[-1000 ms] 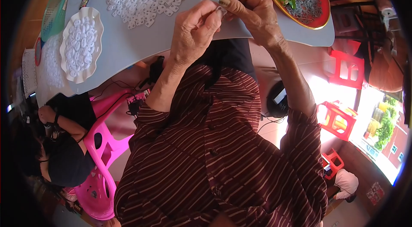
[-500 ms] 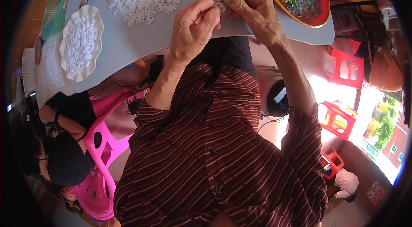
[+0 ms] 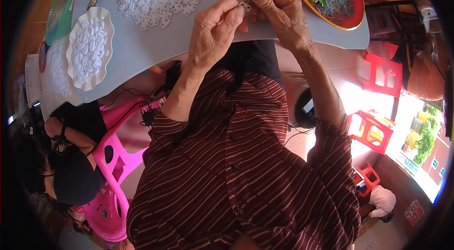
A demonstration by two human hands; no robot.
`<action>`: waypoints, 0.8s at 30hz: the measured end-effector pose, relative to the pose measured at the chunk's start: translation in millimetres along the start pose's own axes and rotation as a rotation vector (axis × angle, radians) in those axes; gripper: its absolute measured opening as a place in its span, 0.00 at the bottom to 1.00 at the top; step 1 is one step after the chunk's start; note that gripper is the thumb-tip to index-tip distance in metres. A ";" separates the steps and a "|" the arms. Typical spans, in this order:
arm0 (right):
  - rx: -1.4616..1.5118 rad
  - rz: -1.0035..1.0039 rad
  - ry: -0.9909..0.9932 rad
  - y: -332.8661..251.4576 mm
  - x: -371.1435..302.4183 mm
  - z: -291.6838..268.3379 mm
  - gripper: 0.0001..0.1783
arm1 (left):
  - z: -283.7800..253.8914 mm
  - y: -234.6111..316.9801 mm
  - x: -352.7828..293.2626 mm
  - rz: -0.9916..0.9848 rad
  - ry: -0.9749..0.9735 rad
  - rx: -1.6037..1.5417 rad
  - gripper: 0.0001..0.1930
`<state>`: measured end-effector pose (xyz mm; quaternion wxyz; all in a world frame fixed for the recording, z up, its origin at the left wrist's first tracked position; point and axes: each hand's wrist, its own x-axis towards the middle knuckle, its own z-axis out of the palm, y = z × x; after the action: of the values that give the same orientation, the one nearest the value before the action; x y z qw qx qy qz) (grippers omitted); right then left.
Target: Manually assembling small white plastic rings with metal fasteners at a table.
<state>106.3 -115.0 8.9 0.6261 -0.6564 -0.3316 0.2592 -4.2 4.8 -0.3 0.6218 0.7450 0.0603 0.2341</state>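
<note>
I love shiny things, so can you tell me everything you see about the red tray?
The tray is rounded and red with a thin gold rim, and looks smooth. Orange patches show inside. Thin grey pins, metal-looking, lie heaped messily in it, with something green near its left side. It sits flat on the grey table, at right; the picture's top edge cuts it off. The right hand is close; I can't tell if it touches.

Lol, busy background: a green mesh basket (image 3: 61, 11) sat by the table's (image 3: 142, 49) left edge, some little colorful scrap (image 3: 93, 2) near it. Someone in black (image 3: 78, 181) was beside a hot pink plastic chair (image 3: 125, 158), and red stools (image 3: 371, 73) stood on the floor (image 3: 295, 63).
</note>
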 end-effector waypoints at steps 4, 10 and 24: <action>0.070 -0.049 -0.006 1.9 -5.5 1.5 0.10 | -0.3 -0.5 -1.4 0.022 0.036 -0.021 0.09; 0.178 -0.114 0.042 -0.6 -13.3 10.9 0.07 | -1.0 2.4 -1.8 0.033 -0.003 0.054 0.09; 0.169 -0.068 0.314 4.4 -26.6 -12.9 0.07 | 2.3 2.6 47.0 0.440 0.044 0.641 0.07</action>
<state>99.3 -143.6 3.6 0.7314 -0.6224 -0.2288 0.1591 37.8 20.0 14.9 0.2909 0.8914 -0.0175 0.3471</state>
